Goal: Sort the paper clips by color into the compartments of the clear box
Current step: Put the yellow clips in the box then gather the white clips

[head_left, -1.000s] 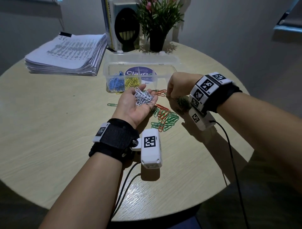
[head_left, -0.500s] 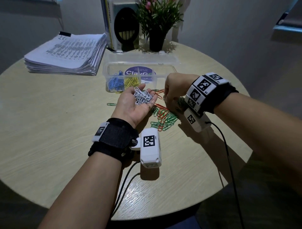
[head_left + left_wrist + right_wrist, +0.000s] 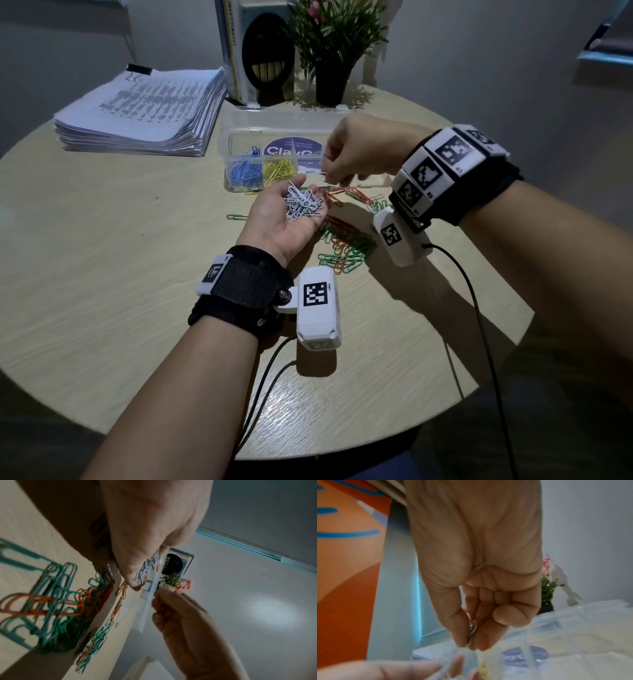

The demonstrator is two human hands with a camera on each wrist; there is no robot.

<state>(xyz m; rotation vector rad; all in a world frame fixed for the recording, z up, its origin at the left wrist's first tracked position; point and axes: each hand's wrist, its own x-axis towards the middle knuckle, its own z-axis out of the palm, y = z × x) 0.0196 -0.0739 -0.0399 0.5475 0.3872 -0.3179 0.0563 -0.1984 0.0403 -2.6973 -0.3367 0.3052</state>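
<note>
Left hand: the left hand (image 3: 286,219) lies palm up, fingers loosely cupped, carrying one heap of white wire paper clips (image 3: 304,203) (too tangled to count) just in front of the box.
Right hand: the right hand (image 3: 356,150) hovers just above and beyond the cupped palm, thumb and forefinger pinching one white wire paper clip (image 3: 471,634); the other fingers (image 3: 508,616) are curled in.
Clear box: one clear plastic compartment box (image 3: 239,137) with its lid open stands on the far side of both hands, the pinching fingertips over its near wall.
Blue clips: one cluster of blue paper clips (image 3: 244,173) fills the compartment left of the pinch.
Yellow clips: one cluster of yellow paper clips (image 3: 279,170) sits in the next compartment, just beside the blue, almost under the left fingertips.
Loose pile: green and orange paper clips (image 3: 342,246) lie mixed on the round pale wooden table (image 3: 102,274), below and right of the left palm (count not readable).
Stray: one single green paper clip (image 3: 236,217) lies left of the left hand, apart from the pile.
Behind the box: one stack of printed paper sheets (image 3: 144,109), one book with a black smiling face (image 3: 260,51) and one potted plant with pink flowers (image 3: 330,51).
</note>
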